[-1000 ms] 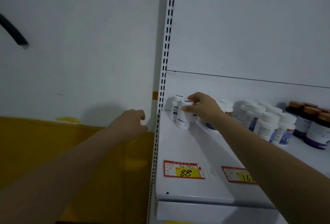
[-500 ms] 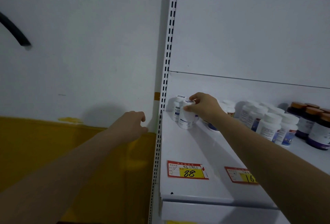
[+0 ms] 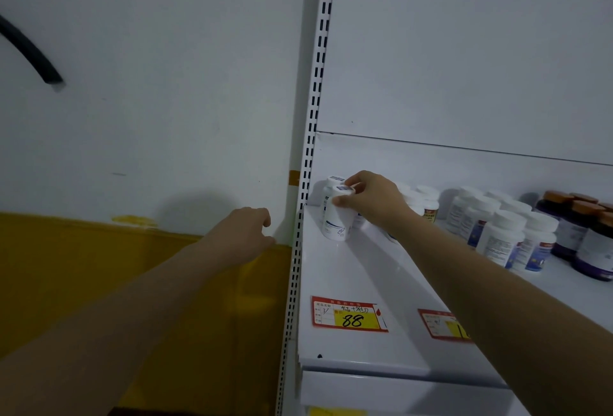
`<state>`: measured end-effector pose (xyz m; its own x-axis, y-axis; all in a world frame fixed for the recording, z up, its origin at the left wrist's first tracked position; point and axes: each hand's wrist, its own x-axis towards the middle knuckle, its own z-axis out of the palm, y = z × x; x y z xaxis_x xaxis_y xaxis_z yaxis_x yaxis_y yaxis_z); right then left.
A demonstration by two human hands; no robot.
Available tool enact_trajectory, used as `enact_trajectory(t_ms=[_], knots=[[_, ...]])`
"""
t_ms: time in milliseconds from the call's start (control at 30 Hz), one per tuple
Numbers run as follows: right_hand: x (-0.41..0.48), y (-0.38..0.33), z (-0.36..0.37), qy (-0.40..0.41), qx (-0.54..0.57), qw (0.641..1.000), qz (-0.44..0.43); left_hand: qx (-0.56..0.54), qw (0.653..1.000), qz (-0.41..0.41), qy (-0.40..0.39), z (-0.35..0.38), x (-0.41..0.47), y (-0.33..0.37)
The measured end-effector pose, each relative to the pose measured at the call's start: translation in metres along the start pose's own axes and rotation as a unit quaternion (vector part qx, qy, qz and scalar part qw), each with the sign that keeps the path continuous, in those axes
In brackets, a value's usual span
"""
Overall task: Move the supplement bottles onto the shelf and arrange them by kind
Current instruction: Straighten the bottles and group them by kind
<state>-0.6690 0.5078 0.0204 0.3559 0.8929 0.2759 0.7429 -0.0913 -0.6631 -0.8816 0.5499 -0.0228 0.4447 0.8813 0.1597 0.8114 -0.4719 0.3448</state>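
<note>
Shelf [image 3: 348, 269], right fingers [image 3: 357, 180] around white bottle [image 3: 335, 223].

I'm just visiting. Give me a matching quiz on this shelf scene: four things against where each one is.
1 white bottle
2 orange-capped dark bottles
3 88 price tag
4 left hand

a front edge of the shelf
b before the wall, holding nothing
c in the right hand, shelf's left end
d shelf's far right

Pairs: 1-c, 2-d, 3-a, 4-b

handwritten "88" on price tag [image 3: 349, 316] at shelf [image 3: 358, 286] edge; bottle labels unreadable
</note>
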Motion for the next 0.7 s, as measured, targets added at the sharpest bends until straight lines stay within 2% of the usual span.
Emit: enact_trajectory(t_ms=[167,300,500,700], knots=[[-0.003,0.0,0.0,-0.023,0.016,1.0,0.008,0.0,1.0,0.0,-0.015,0.002,0.0,0.004],[-0.006,-0.002,-0.013,0.026,0.047,0.998,0.028,-0.055,0.998,-0.002,-0.024,0.004,0.01,0.016],[0.006,0.0,-0.031,-0.016,0.203,0.97,0.13,-0.176,0.983,-0.014,-0.055,0.012,0.039,0.048],[0.017,-0.001,-0.024,-0.058,0.254,0.953,0.152,-0.132,0.989,0.006,-0.069,0.02,0.068,0.066]])
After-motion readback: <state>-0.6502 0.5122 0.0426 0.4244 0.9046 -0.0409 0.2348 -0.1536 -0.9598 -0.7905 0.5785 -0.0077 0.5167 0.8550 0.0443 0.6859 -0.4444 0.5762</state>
